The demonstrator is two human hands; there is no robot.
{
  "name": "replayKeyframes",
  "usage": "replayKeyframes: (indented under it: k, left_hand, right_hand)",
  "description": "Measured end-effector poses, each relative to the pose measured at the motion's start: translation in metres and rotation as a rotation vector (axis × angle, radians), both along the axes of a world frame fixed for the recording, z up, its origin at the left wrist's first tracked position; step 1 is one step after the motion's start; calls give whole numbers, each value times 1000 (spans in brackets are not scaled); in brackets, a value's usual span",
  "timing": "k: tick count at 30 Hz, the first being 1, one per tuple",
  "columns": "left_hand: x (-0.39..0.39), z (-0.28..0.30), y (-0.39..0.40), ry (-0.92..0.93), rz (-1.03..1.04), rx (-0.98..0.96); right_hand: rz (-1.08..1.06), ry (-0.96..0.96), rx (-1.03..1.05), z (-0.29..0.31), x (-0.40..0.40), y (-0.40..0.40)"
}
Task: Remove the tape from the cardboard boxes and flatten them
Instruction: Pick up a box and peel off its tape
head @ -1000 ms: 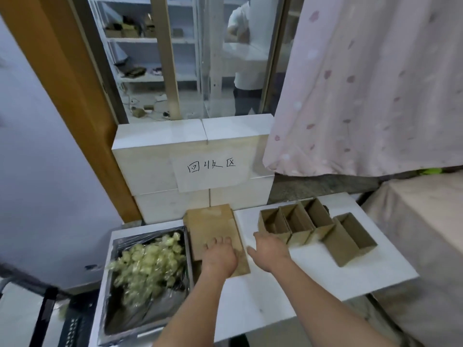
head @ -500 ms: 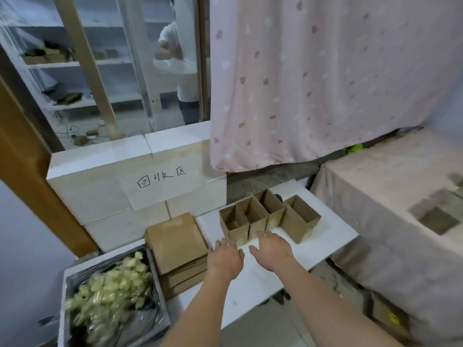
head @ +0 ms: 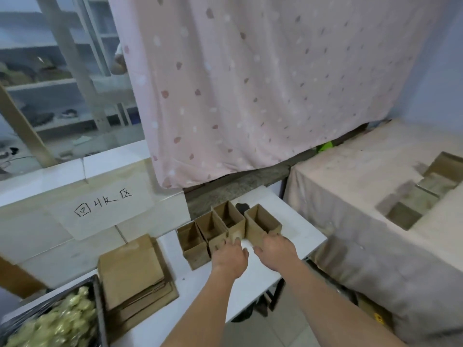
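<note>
Four open boxes (head: 226, 230) stood in a row near the tabletop's (head: 298, 229) far edge. The left hand (head: 231, 256) and right hand (head: 275, 250) hovered open, empty, fingers loosely spread, at the boxes' near sides; flattened cardboard (head: 132, 269) lay stacked toward the left edge

Bare tabletop (head: 295, 229) lies open at 3 o'clock of the four upright open boxes (head: 226, 229), out to the table's edge, and again at 6 o'clock, where both forearms cross it. The left hand (head: 231, 256) and right hand (head: 275, 249) hover at the boxes' near walls. At 9 o'clock a stack of flattened cardboard (head: 132, 269) blocks sideways passage; at 12 o'clock the tiled ledge (head: 100, 171) and hanging curtain (head: 250, 83) close off the far side.
</note>
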State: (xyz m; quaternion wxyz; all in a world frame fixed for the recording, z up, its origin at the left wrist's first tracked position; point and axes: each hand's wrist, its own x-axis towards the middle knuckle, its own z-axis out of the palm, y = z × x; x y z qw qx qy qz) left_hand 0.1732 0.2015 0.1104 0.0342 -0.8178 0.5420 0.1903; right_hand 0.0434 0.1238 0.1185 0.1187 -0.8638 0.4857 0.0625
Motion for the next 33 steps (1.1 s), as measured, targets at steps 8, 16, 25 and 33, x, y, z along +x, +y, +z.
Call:
replayKeyframes:
  k: [8, 16, 25, 33]
  left_hand:
    - [-56, -2, -62, -34, 45, 50]
    - [-78, -17, -93, -84, 62, 126]
    - [-52, -47, -127, -79, 98, 189]
    - [-25, -71, -182, -80, 158, 239]
  right_hand:
    - [63, -33, 39, -14, -54, -74]
    - [83, 5, 68, -34, -78, -115]
    - [134, 23, 91, -51, -52, -164]
    - [233, 116, 98, -64, -6, -228]
